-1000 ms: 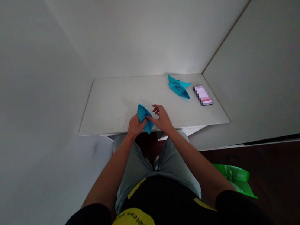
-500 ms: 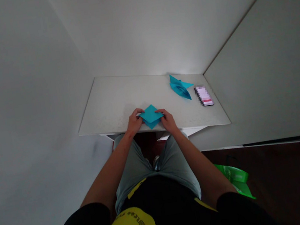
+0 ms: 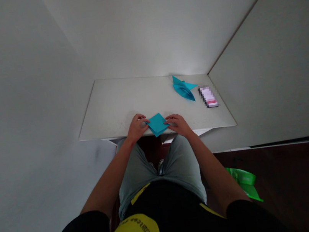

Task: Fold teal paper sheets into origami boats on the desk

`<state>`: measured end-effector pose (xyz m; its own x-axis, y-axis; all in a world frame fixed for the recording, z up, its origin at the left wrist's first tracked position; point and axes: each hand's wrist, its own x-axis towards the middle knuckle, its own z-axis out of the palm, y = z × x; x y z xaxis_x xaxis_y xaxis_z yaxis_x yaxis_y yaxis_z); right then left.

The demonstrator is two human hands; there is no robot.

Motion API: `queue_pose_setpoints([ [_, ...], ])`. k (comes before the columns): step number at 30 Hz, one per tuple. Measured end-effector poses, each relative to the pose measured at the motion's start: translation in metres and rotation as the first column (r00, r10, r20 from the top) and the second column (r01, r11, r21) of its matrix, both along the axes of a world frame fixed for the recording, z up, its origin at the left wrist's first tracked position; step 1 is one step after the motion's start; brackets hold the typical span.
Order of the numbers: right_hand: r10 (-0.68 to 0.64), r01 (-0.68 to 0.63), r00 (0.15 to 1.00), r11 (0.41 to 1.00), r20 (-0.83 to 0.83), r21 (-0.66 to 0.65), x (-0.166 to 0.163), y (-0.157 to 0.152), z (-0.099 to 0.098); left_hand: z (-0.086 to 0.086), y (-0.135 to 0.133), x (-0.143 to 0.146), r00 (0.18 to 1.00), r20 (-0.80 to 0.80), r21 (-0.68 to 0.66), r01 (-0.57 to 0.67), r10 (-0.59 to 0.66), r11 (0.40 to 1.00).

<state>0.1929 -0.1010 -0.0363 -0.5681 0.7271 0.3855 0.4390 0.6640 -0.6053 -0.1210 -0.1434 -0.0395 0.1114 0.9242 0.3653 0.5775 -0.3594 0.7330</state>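
Observation:
A folded blue sheet of paper [image 3: 157,124], now diamond-shaped, is at the table's front edge between my hands. My left hand [image 3: 138,127] pinches its left corner between thumb and fingers. On the opposite side, my right hand [image 3: 179,124] grips the right corner, fingertips on top and the thumb partly hidden. The paper's lower point reaches over the front edge of the white table [image 3: 112,106]. Farther back on the right lies a folded blue paper boat [image 3: 184,90], its pointed ends raised.
A phone [image 3: 208,97], its screen blurred out, lies right of the paper boat. Walls border the table at the back, left and right. On the dark floor at lower right is a green plastic object [image 3: 244,180]. My legs are under the table.
The paper in my hands has gone from a slightly opened, layered shape to a flatter diamond, and sits a little lower. My hands have moved farther apart.

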Motion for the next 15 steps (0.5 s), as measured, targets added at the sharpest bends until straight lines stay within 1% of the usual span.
queue_pose_setpoints([
  [3,0.011,-0.013,0.999,0.999,0.036,0.052,0.007,-0.008,0.002,0.003,-0.004,-0.006,0.99,-0.132,0.014,0.055,-0.053,0.998],
  [5,-0.019,0.015,0.998,0.998,0.057,0.056,0.007,-0.014,0.004,0.007,-0.005,-0.009,0.985,-0.153,-0.013,0.08,-0.081,0.997],
  [7,-0.088,0.084,0.993,0.995,0.082,0.047,0.005,-0.018,0.005,0.012,-0.006,-0.009,0.985,-0.145,-0.056,0.084,-0.092,0.995],
  [11,-0.251,0.251,0.962,0.968,0.106,0.009,-0.005,-0.019,0.007,0.021,-0.006,0.0,0.987,-0.156,-0.118,0.027,-0.045,0.993],
  [15,-0.363,0.37,0.924,0.928,0.122,-0.048,-0.015,-0.015,0.008,0.022,-0.007,0.01,0.979,-0.198,-0.11,-0.066,0.043,0.992],
])
